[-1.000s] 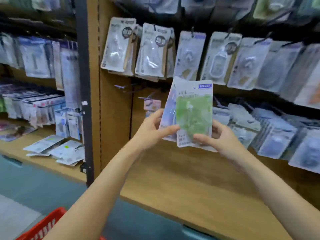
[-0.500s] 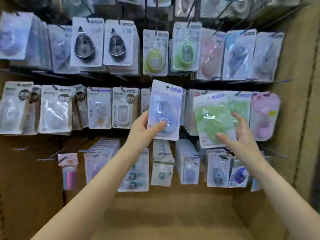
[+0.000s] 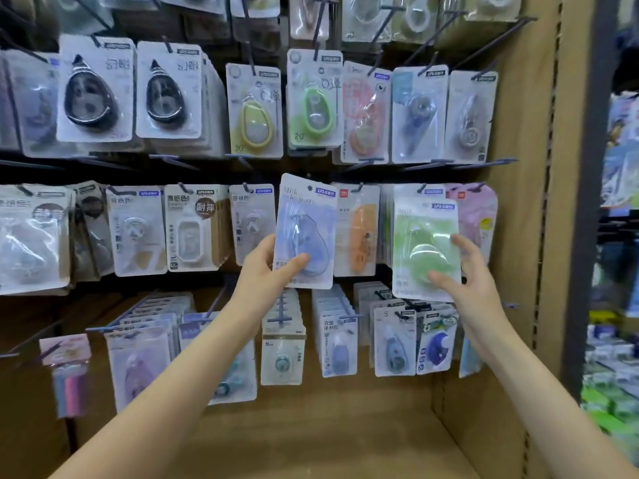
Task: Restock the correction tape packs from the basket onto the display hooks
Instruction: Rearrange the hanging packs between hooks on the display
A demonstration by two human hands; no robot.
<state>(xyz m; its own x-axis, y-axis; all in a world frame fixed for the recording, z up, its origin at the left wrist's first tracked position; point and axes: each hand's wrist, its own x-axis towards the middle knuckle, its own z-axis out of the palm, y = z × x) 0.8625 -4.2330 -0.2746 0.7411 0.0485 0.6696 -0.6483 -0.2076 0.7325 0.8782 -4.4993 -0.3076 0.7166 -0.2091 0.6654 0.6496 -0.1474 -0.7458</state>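
Your right hand point(image 3: 475, 281) pinches the green pack point(image 3: 426, 247) upright, its hang hole at 12 o'clock from the grip, just below its hook point(image 3: 422, 188); left hand point(image 3: 268, 267) grips the blue pack point(image 3: 306, 229).

Stationery aisle backdrop

A tan pegboard panel point(image 3: 511, 236) flanks the display, with a dark upright post point(image 3: 587, 202) at its outer edge. Beyond the post, blurred shelves point(image 3: 619, 340) carry blue and green goods. Low on the left hangs a small pack of pink and blue sticks point(image 3: 69, 378).
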